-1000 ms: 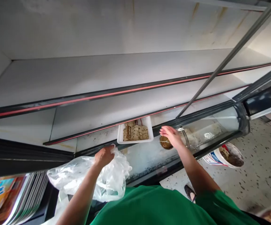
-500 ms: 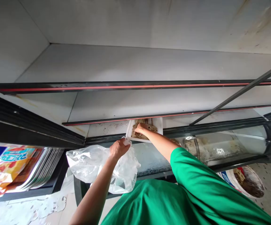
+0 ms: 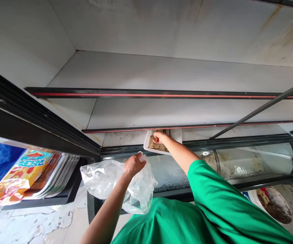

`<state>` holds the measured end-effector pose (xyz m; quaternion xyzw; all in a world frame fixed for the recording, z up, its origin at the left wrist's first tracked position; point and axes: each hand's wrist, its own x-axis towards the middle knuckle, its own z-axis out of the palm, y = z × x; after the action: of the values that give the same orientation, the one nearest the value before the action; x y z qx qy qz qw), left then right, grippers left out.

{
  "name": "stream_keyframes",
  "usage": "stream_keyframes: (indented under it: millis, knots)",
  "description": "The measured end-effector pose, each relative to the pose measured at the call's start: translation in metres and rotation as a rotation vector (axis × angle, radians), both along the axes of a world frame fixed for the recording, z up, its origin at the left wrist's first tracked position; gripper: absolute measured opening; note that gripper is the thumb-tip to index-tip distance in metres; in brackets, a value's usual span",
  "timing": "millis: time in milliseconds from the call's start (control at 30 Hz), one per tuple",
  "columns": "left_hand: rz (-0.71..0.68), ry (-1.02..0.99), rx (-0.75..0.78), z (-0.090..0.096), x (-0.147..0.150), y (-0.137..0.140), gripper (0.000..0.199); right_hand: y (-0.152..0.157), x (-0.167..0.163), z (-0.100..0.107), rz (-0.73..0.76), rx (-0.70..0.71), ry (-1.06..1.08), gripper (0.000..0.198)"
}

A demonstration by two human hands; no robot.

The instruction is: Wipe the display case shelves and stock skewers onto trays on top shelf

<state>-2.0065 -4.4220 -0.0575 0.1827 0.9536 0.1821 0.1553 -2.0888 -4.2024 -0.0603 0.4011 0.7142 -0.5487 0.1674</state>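
My left hand (image 3: 135, 164) is closed on the gathered edge of a clear plastic bag (image 3: 98, 178), which hangs crumpled below and beside it. My right hand (image 3: 159, 137) reaches into a white plastic tray (image 3: 178, 135) on the bottom shelf. Flat, brownish pieces (image 3: 156, 145) that look like food lie in the tray. The fingers of my right hand are bent together just over them; whether a piece is between them I cannot make out. Part of the tray is hidden by my forearm and the shelf edge.
Black shelf edges with red strips (image 3: 161, 95) cross above my hands, and a slanting dark bar (image 3: 258, 110) stands at right. Colourful packages (image 3: 35, 169) lie at left. A bucket (image 3: 275, 205) stands on the floor at lower right.
The view has shifted a little, moving the scene to the right. My right hand has come up slightly from the pieces in the tray. My left hand keeps its hold on the plastic bag.
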Motion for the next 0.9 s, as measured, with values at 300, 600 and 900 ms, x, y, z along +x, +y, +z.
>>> stream_keyframes:
  millis: [300, 600, 900]
  knots:
    - [-0.044, -0.033, 0.05, -0.001, -0.008, -0.005, 0.051, 0.021, 0.017, 0.012, -0.107, -0.048, 0.072, 0.036]
    - [-0.103, -0.043, 0.01, 0.007, -0.013, 0.001, 0.059, 0.05, 0.085, 0.033, -0.041, -0.212, 0.212, 0.029]
    - [-0.273, -0.041, -0.096, 0.012, -0.027, -0.008, 0.06, 0.06, 0.203, 0.045, -0.076, -0.396, 0.407, 0.021]
